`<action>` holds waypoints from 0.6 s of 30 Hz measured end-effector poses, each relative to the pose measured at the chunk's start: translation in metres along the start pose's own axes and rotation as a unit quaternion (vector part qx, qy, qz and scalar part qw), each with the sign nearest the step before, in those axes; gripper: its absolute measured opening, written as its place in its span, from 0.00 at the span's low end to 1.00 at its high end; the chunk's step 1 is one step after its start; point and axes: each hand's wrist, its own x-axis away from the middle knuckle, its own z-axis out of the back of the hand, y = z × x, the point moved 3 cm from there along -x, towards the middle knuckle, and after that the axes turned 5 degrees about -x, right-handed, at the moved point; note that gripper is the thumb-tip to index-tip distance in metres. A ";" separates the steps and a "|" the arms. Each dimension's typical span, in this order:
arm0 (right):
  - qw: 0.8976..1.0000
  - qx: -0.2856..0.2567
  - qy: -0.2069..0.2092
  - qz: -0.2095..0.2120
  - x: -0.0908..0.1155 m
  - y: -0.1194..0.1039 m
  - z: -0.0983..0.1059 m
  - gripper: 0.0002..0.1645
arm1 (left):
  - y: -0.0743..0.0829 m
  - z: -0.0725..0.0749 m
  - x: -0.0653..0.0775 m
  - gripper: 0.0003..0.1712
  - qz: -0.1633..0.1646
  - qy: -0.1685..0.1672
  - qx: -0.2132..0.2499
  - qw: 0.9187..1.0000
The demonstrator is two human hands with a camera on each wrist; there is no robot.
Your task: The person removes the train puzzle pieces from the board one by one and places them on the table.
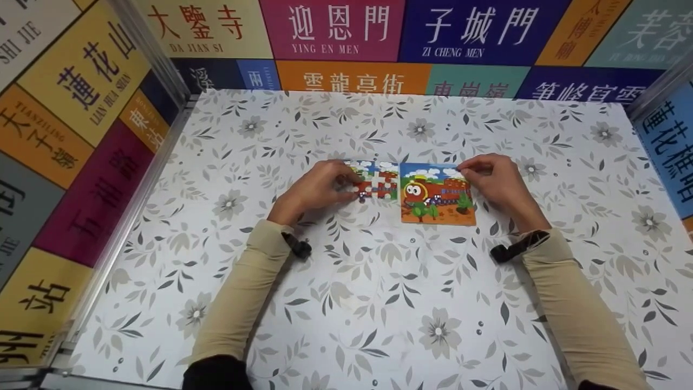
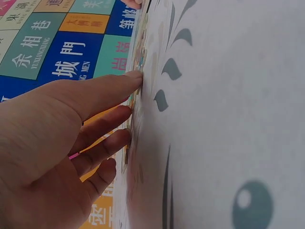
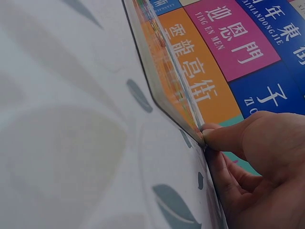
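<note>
A square picture card (image 1: 437, 194) of a red cartoon train with eyes lies on the table. My right hand (image 1: 495, 176) is at its upper right corner; in the right wrist view the thumb (image 3: 224, 140) and a finger pinch the thin edge there. Just left of the card sits a partly joined jigsaw puzzle (image 1: 385, 181) with the same train colours and white gaps between pieces. My left hand (image 1: 322, 187) rests at the puzzle's left side and covers part of it. Seen from the left wrist, its thumb (image 2: 109, 90) and loosely extended fingers touch the puzzle's edge.
The table (image 1: 379, 303) wears a white cover with grey leaves and flowers. Panels with large printed characters (image 1: 335, 30) stand along the back and the left side (image 1: 81, 92). A metal rail (image 1: 124, 233) edges the table on the left.
</note>
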 end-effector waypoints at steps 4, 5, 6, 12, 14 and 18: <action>1.000 0.001 0.000 0.000 -0.001 0.000 0.000 0.14 | 0.000 0.000 0.000 0.17 -0.002 0.000 0.012 1.000; 1.000 0.001 0.002 -0.001 -0.001 0.000 0.000 0.14 | 0.000 0.000 0.001 0.17 -0.004 0.000 0.014 1.000; 1.000 0.000 0.000 0.000 -0.001 0.000 0.000 0.15 | 0.001 0.000 0.001 0.17 -0.005 0.000 0.016 1.000; 1.000 -0.003 0.000 -0.003 -0.001 0.000 -0.001 0.14 | 0.004 0.001 0.000 0.17 -0.012 0.003 0.020 1.000; 1.000 0.000 0.001 -0.002 0.000 0.000 0.000 0.14 | 0.006 0.001 0.000 0.16 -0.016 0.008 0.016 1.000; 1.000 0.007 0.002 0.011 0.000 -0.001 0.000 0.15 | 0.016 -0.002 -0.004 0.12 -0.036 0.023 0.002 0.999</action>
